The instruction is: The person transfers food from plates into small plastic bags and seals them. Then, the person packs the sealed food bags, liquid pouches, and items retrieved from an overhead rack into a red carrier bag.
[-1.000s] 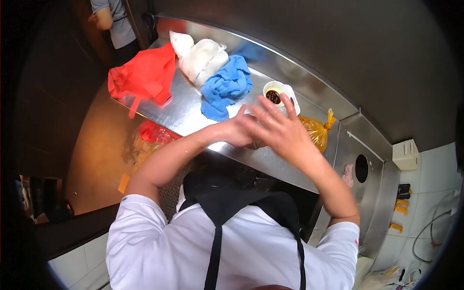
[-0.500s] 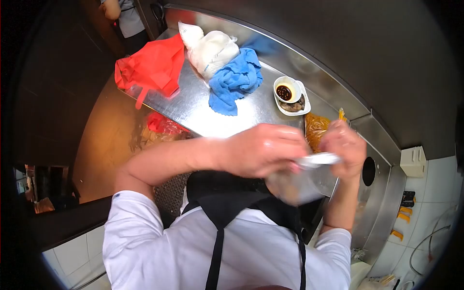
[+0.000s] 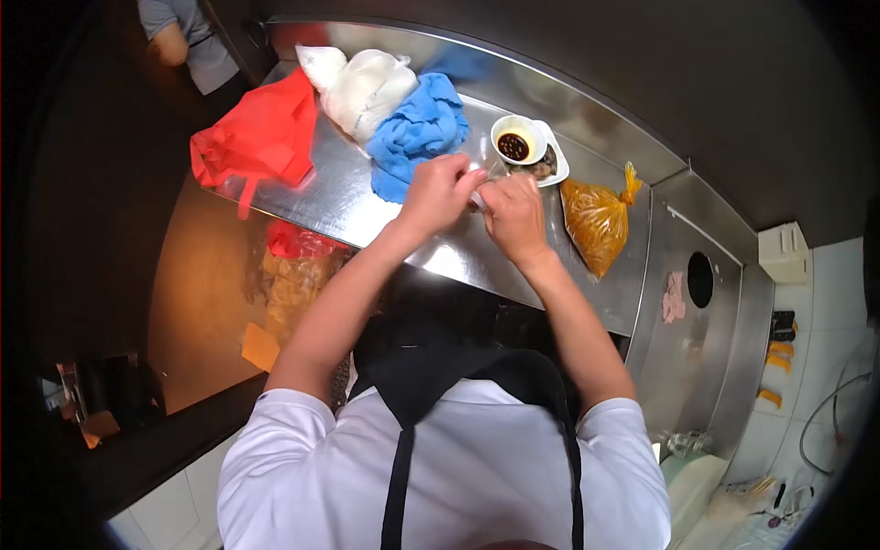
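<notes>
Both of my hands are together over the steel counter, in front of the white tray. My left hand (image 3: 440, 194) is closed, its thumb and fingers pinching the edge of a clear plastic bag (image 3: 478, 199). My right hand (image 3: 516, 218) grips the same bag from the other side, fingers curled in. Most of the bag is hidden by the hands. Just beyond them, the white tray (image 3: 560, 165) holds a dark piece of food (image 3: 544, 167). A white cup (image 3: 501, 127) of dark sauce with bits in it sits on the tray. A blue cloth (image 3: 417, 128) lies close to my left hand.
A tied bag of orange-brown liquid (image 3: 596, 225) rests right of my hands on the counter (image 3: 353, 206). A white plastic bag (image 3: 369, 92) and a red bag (image 3: 261, 133) lie at the left. Another person (image 3: 197, 46) stands at the far left. A pink cloth (image 3: 674, 298) lies at the right.
My hands have moved forward and left, from near my body to beside the tray, still holding the plastic bag. The bag of orange-brown liquid is now uncovered.
</notes>
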Demonstrator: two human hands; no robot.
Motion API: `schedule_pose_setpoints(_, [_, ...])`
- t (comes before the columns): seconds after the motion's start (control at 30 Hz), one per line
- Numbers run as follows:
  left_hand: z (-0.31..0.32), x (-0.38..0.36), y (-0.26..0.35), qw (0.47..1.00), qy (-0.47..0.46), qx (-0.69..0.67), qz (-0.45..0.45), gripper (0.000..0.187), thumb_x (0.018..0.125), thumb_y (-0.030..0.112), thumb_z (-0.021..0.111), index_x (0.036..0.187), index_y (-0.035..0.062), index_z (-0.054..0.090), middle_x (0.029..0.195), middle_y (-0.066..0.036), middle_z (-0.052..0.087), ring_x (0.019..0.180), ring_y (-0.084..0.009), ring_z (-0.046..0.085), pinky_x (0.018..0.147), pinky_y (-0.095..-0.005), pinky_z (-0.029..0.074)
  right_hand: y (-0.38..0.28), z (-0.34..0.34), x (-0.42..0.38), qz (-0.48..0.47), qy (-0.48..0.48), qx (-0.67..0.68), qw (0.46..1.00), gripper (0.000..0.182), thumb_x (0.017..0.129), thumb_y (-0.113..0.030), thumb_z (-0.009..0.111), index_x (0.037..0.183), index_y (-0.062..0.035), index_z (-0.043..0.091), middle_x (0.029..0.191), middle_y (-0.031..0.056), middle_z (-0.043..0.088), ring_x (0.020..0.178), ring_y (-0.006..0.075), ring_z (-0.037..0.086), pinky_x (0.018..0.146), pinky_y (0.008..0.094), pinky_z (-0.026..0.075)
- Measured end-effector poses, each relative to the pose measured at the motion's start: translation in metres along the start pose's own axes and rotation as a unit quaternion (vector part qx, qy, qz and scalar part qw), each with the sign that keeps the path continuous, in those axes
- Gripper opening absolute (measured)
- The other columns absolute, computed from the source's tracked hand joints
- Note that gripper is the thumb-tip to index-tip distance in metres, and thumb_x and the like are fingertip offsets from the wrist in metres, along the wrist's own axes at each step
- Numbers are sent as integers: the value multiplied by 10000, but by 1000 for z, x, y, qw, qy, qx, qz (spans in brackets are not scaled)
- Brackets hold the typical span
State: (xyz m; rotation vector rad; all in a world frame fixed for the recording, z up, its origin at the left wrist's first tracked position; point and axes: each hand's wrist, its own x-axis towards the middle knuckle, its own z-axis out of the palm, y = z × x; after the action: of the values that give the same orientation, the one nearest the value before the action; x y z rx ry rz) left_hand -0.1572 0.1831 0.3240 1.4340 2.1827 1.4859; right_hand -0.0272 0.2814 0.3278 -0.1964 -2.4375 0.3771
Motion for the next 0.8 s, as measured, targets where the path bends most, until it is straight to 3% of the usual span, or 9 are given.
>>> schedule_pose_setpoints(0.07, [-7, -12, -7, 990, -63, -127, -23, 226, 863, 198, 650, 768, -4, 615, 664, -126, 607, 588, -225, 585, 557, -355, 448, 2, -5, -3, 82, -90, 137, 983, 233, 873, -242, 632, 762, -37, 626, 673, 103, 623, 641, 295, 601, 583, 399, 438])
schedule_pose_setpoints(0.1, [-9, -18, -10, 977, -92, -190, -35, 229, 864, 196, 648, 765, -6, 607, 655, -116, 600, 582, -219, 571, 558, -352, 444, 0, -9, -2, 231, -142, 312, 910, 325, 891, -299, 626, 723, -22, 647, 683, 114, 636, 621, 247, 608, 573, 355, 442])
schedule_pose_setpoints(0.2, [-11, -29, -14, 959, -160, -222, -78, 207, 869, 185, 650, 796, -5, 611, 651, -81, 579, 596, -155, 528, 562, -303, 429, 6, -21, 4, 359, -243, 364, 824, 394, 892, -352, 628, 748, 13, 658, 674, 128, 642, 605, 209, 611, 579, 344, 457])
schedule_pose_setpoints(0.3, [-14, -38, -5, 977, -163, -139, 5, 163, 861, 156, 653, 843, 1, 606, 729, -85, 585, 659, -166, 551, 599, -301, 435, -7, -35, 15, 183, -313, 123, 924, 302, 897, -295, 618, 779, -18, 645, 711, 105, 646, 689, 202, 632, 628, 360, 475])
schedule_pose_setpoints(0.37, [-9, -46, -6, 978, -165, -108, 61, 129, 842, 117, 638, 886, 4, 594, 783, -118, 562, 710, -221, 551, 635, -321, 436, -27, -54, 27, 89, -354, -1, 931, 227, 847, -252, 639, 793, -31, 642, 771, 148, 641, 733, 268, 637, 674, 378, 488])
schedule_pose_setpoints(0.47, [4, -59, -15, 963, -159, -214, 46, 203, 878, 187, 599, 955, 2, 570, 863, -118, 536, 758, -239, 530, 682, -340, 439, -21, -58, 24, 144, -219, 218, 940, 221, 861, -231, 618, 912, -23, 670, 847, 142, 675, 777, 248, 658, 716, 380, 502])
schedule_pose_setpoints(0.5, [4, -61, -18, 956, -189, -220, 33, 199, 872, 177, 599, 967, 4, 575, 879, -112, 542, 791, -238, 529, 710, -340, 437, -13, -54, 19, 191, -168, 321, 912, 243, 870, -173, 586, 1036, -12, 661, 932, 141, 686, 899, 222, 663, 813, 359, 506])
schedule_pose_setpoints(0.63, [4, -62, -33, 940, -234, -247, 15, 206, 858, 154, 607, 1013, 19, 594, 946, -88, 560, 920, -234, 516, 830, -341, 416, 6, -16, -30, 163, -198, 390, 884, 265, 884, -38, 506, 1104, -13, 651, 1125, 139, 641, 1112, 201, 588, 997, 323, 429])
schedule_pose_setpoints(0.8, [6, -57, -50, 931, -283, -230, 20, 255, 810, 175, 698, 1009, 36, 621, 983, -73, 559, 995, -232, 496, 912, -338, 382, 0, 29, -77, 275, -55, 523, 805, 247, 836, 49, 576, 1065, -28, 630, 1050, 68, 625, 979, 152, 599, 889, 291, 473])
